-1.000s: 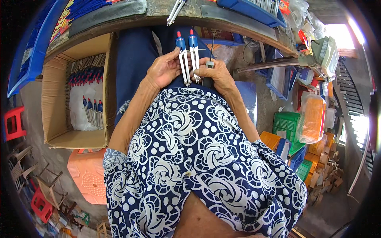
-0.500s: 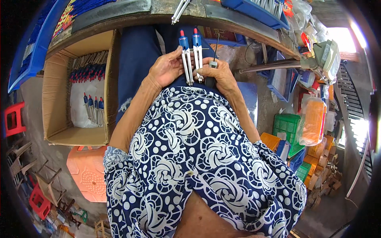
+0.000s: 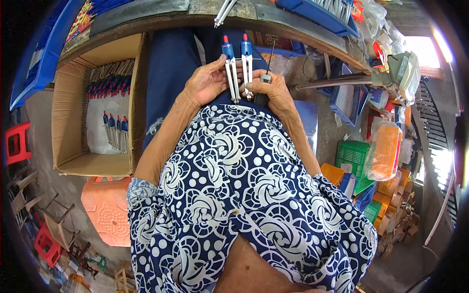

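Two blue-headed compasses held upright over the lap

At the upper centre of the frame, the left hand (image 3: 205, 85) holds a slim metal drawing compass with a blue head, red tip and silver-white legs (image 3: 233, 69). Its thumb presses the side just below the blue head, the fingers curving behind the legs. Just to the right, the right hand (image 3: 274, 92) pinches a second, matching compass (image 3: 249, 66) low on its legs between thumb and fingers. The same hand keeps a thin-shafted screwdriver with a dark handle and grey collar (image 3: 265, 78) against its palm, shaft pointing up. Both compasses stand side by side, red tips toward the top edge, legs nearly closed.

Upper left, an open brown cardboard box (image 3: 93, 168) holds a dense row of similar compasses (image 3: 108, 87) above a smaller cluster (image 3: 116, 131). Along the top runs a worn wooden bench (image 3: 200, 10); upper right, a blue plastic tray (image 3: 320, 18) contains silver metal parts.
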